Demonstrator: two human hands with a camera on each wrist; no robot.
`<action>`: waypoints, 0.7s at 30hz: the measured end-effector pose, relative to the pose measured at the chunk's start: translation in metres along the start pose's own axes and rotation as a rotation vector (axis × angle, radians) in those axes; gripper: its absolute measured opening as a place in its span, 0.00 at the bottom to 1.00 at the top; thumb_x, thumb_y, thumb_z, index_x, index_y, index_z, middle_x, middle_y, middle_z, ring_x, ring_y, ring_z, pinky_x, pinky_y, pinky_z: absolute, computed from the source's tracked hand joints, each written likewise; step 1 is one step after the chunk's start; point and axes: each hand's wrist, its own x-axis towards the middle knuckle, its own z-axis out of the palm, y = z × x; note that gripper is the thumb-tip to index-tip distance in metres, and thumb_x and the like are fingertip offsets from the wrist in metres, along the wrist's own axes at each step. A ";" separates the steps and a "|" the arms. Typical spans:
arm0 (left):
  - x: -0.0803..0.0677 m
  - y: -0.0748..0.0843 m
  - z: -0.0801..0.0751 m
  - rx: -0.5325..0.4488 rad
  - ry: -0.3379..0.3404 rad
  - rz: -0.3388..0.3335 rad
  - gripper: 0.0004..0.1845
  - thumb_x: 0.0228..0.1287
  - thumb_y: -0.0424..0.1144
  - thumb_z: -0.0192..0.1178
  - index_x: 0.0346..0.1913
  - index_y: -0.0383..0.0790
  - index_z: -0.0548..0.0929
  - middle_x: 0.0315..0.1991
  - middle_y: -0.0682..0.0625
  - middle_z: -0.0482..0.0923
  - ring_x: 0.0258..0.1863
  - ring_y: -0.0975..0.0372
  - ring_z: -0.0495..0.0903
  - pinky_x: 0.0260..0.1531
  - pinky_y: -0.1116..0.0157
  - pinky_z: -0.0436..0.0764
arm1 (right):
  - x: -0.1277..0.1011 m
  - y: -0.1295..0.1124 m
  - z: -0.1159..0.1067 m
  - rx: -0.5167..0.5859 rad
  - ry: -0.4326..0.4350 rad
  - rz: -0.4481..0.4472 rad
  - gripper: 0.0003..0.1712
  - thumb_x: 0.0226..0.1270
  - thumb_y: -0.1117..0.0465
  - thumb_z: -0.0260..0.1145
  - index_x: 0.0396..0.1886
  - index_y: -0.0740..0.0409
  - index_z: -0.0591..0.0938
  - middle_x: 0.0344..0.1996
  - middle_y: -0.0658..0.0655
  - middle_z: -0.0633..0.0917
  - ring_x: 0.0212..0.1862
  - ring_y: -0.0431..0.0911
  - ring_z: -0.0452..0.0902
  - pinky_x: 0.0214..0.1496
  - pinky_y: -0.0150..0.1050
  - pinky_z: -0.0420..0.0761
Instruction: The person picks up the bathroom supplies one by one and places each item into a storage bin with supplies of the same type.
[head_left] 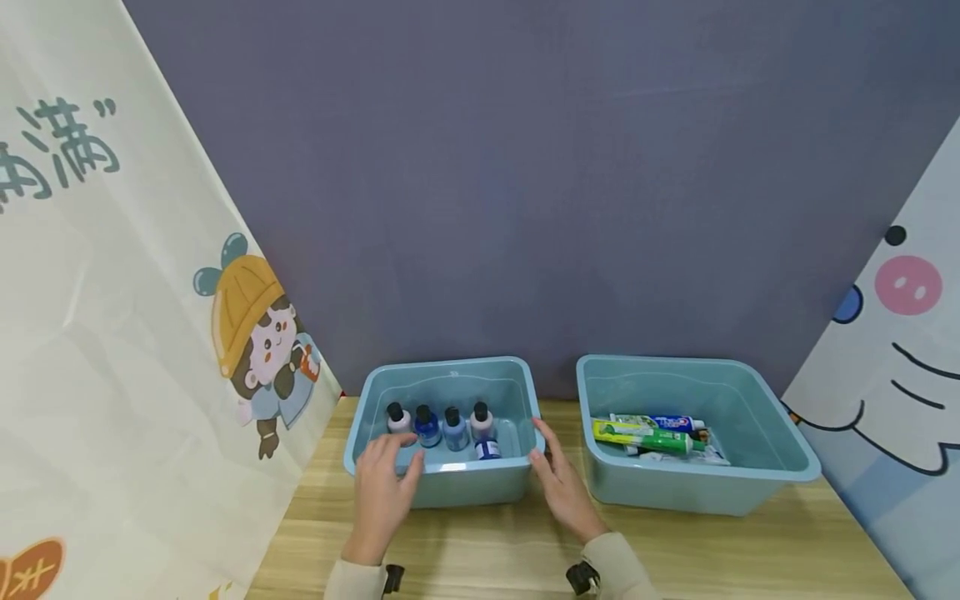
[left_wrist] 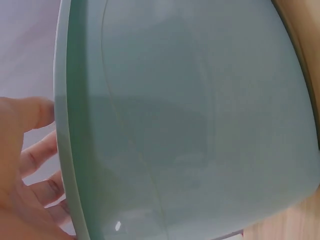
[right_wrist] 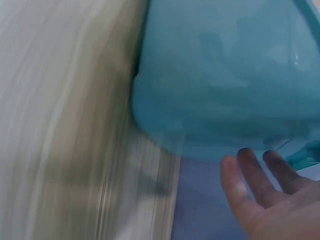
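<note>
Two blue bins stand on the table: one [head_left: 450, 483] at 9 o'clock, one [head_left: 697, 492] at 3 o'clock. The 9 o'clock bin holds five small bottles [head_left: 452, 427]. The 3 o'clock bin holds about three toothpaste tubes [head_left: 648, 437]; their overlap hides the exact count. Two hands: left [head_left: 384, 492], right [head_left: 564, 487].

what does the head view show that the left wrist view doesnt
Only the head view shows the small bottles standing inside the left bin, the right bin holding toothpaste tubes, the right hand by the left bin's right corner, and the cartoon banners at either side.

Only the left wrist view shows the left bin's smooth outer wall up close, filling most of the picture.

Both show the left hand at the bin's rim, fingers straight, and the wooden table.
</note>
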 end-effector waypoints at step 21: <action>0.045 -0.014 -0.027 0.260 -0.278 0.054 0.39 0.61 0.60 0.70 0.69 0.41 0.76 0.66 0.34 0.76 0.66 0.37 0.73 0.63 0.33 0.69 | -0.043 -0.031 -0.082 -0.353 -0.040 -0.148 0.20 0.74 0.52 0.66 0.62 0.50 0.80 0.44 0.43 0.88 0.43 0.34 0.83 0.46 0.37 0.85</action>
